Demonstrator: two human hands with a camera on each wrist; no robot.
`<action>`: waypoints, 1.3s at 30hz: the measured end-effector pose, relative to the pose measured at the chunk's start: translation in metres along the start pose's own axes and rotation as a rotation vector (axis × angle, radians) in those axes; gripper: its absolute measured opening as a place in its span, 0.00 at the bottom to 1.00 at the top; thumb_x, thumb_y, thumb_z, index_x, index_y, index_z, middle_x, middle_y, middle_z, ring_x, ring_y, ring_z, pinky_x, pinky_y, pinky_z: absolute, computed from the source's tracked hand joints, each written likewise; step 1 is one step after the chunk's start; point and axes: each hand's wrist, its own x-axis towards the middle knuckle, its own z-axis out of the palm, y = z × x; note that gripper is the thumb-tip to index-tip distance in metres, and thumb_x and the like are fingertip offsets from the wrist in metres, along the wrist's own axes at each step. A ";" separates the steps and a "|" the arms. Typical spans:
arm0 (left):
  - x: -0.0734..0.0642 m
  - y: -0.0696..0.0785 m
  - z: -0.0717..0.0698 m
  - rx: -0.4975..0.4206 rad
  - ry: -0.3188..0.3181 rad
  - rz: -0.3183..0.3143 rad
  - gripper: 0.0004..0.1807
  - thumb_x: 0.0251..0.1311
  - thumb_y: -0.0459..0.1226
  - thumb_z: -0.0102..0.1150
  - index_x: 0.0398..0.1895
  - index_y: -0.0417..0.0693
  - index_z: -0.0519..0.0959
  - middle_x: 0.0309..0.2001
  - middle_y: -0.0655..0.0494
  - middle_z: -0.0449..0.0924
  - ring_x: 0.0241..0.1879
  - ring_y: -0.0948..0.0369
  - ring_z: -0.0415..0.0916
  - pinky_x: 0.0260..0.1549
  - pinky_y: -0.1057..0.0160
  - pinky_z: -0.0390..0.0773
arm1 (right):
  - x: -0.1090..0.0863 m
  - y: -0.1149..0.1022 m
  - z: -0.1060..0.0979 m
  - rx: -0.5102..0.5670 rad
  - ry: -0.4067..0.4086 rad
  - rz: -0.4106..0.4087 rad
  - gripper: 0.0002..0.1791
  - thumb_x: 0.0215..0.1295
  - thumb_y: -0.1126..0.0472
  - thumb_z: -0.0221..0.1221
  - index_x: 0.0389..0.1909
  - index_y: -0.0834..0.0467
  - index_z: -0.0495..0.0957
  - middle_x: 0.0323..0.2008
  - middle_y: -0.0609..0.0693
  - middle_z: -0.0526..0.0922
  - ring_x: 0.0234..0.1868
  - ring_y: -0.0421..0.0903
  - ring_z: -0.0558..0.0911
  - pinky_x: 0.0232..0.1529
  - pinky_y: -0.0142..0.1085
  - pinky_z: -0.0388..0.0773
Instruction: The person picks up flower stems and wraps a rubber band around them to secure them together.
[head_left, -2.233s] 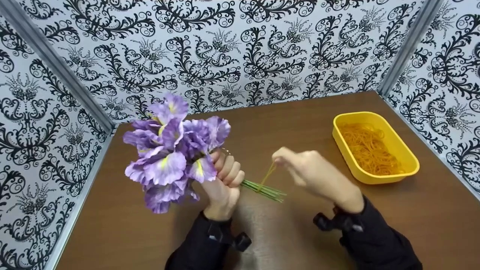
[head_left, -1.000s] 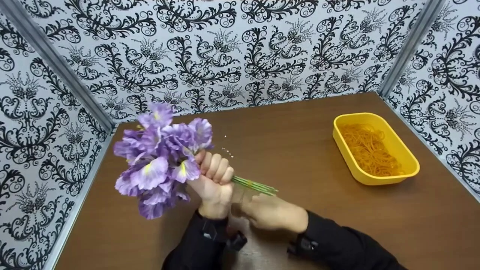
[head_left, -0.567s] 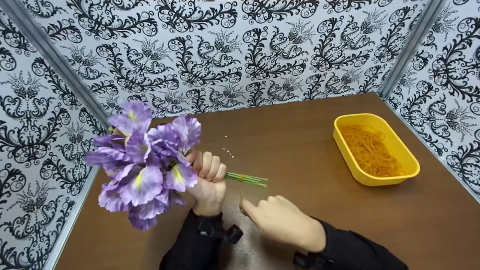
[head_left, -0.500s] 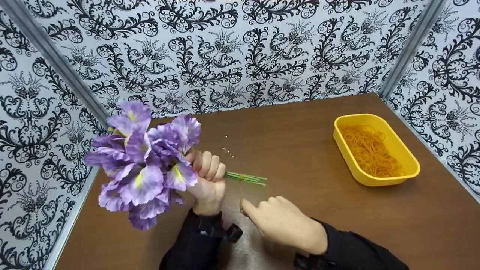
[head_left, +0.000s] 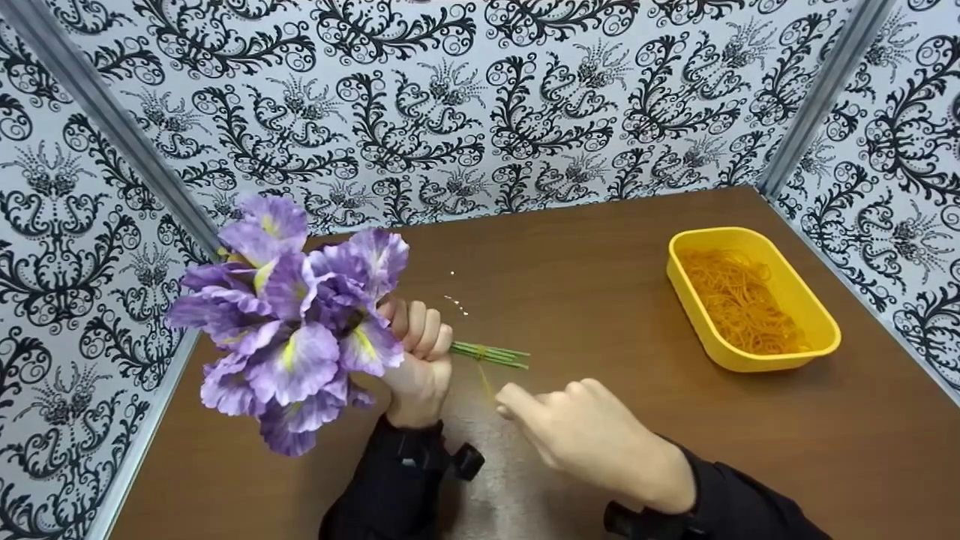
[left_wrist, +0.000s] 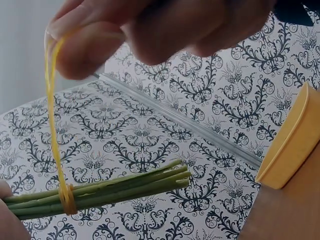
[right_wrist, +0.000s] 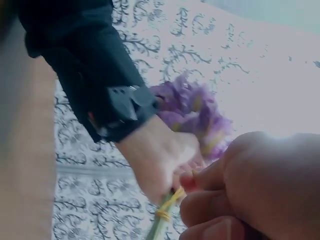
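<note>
My left hand [head_left: 420, 360] grips a bunch of purple artificial irises [head_left: 292, 330] by the stems, blossoms out to the left. The green stem ends [left_wrist: 130, 190] stick out from the fist to the right. A yellow rubber band [left_wrist: 68, 199] is wound round these stems, and a loop of it is stretched away from them. My right hand [head_left: 592, 435], lower right of the stems, pinches the far end of that loop between thumb and forefinger. In the right wrist view the flowers [right_wrist: 192, 110] show blurred behind the left hand.
A yellow plastic tub [head_left: 750, 360] full of rubber bands [head_left: 739, 300] stands at the right on the brown table [head_left: 570, 277]. Small white specks [head_left: 456, 304] lie behind the left hand. Patterned walls [head_left: 480, 112] enclose the table at the back and sides.
The bouquet and left hand have shifted left. My right hand swung from right of the stems to below them, carrying the stretched band, then drew slightly right; several band turns now circle the stems.
</note>
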 end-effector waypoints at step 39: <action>-0.024 -0.018 0.042 -0.296 -0.020 -0.295 0.25 0.73 0.38 0.44 0.16 0.54 0.50 0.14 0.64 0.48 0.14 0.69 0.43 0.14 0.73 0.46 | 0.009 0.066 0.022 0.344 -0.015 0.202 0.05 0.74 0.62 0.58 0.45 0.52 0.80 0.30 0.42 0.84 0.22 0.37 0.76 0.24 0.34 0.76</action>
